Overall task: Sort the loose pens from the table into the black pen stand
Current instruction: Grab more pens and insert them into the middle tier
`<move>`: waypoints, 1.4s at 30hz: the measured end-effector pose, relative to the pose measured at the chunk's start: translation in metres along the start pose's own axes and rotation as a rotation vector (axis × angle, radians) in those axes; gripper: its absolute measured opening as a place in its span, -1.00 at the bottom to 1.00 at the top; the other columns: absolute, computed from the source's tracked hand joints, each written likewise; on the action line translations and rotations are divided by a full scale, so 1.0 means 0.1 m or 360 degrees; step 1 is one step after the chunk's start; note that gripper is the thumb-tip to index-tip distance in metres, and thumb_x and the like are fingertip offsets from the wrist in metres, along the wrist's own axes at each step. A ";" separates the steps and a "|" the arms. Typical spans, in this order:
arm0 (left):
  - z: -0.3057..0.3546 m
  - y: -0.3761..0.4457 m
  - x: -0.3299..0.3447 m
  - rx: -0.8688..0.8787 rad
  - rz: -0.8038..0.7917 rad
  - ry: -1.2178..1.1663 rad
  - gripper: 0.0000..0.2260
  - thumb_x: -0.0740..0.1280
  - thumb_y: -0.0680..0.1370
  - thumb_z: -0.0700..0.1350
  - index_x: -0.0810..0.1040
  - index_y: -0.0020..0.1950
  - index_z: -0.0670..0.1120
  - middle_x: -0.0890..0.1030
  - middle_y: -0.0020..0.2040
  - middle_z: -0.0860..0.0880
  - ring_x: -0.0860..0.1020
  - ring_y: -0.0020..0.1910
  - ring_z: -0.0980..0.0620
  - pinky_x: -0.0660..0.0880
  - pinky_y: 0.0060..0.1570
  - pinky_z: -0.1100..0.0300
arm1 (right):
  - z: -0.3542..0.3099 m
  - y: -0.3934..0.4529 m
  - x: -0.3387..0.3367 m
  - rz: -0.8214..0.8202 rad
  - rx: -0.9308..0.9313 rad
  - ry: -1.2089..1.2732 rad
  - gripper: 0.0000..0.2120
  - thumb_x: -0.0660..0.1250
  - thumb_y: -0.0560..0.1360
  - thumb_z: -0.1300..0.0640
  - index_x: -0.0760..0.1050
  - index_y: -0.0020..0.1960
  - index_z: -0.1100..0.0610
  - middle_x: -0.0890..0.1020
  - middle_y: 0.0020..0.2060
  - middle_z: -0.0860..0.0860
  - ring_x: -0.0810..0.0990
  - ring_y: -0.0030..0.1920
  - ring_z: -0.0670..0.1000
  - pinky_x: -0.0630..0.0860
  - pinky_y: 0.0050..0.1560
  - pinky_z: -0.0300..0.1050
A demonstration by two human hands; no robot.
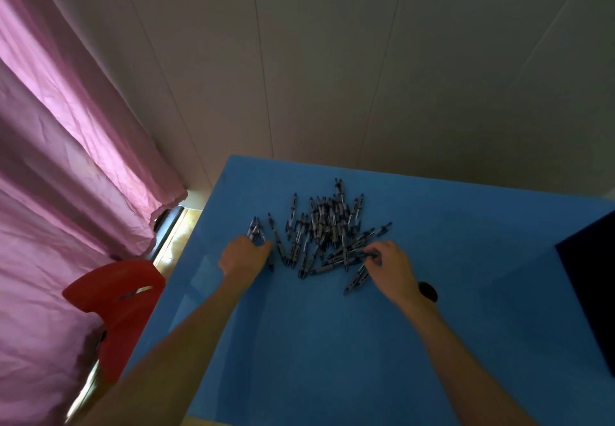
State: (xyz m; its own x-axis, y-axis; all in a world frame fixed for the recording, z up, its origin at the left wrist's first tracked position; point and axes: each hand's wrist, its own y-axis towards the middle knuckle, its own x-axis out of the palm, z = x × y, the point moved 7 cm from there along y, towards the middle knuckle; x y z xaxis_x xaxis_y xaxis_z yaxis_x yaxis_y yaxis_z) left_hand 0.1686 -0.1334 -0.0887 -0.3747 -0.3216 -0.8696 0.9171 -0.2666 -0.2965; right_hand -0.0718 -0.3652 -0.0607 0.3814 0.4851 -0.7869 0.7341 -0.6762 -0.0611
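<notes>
Fingers of left hand [244, 257] grip slim pens [254, 228]; right hand [390, 264] pinches pen [367, 254].

Pens [327, 232] heaped mid-table [332, 342], chair [123, 299] left, curtain [66, 159] behind it

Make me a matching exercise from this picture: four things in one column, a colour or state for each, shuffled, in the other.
Things:
1. left hand
2. table
3. chair
4. curtain

Descriptions:
A. pink, hanging left of the table
B. red, beside the table's left edge
C. blue, with a heap of pens on it
D. closed around a few pens

Pairs: 1-D, 2-C, 3-B, 4-A
</notes>
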 end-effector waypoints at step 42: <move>0.09 -0.02 -0.03 0.0059 0.0062 -0.0201 -0.80 0.32 0.47 0.04 0.55 -0.16 -0.09 0.58 -0.28 -0.05 0.54 -0.30 -0.04 0.39 -0.34 0.18 | -0.09 -0.12 -0.11 0.0054 0.0021 0.0026 -0.84 0.32 0.59 0.21 0.58 0.15 0.09 0.53 0.06 -0.04 0.49 -0.07 -0.14 0.37 -0.03 -0.37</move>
State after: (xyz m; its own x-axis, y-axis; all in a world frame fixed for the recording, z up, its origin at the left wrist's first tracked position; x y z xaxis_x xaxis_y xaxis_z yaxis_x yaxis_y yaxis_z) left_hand 0.1669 -0.1399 -0.0823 -0.3551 -0.4434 -0.8230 0.9265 -0.2841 -0.2467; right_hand -0.0795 -0.3575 -0.0456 0.4151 0.4704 -0.7787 0.7133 -0.6996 -0.0424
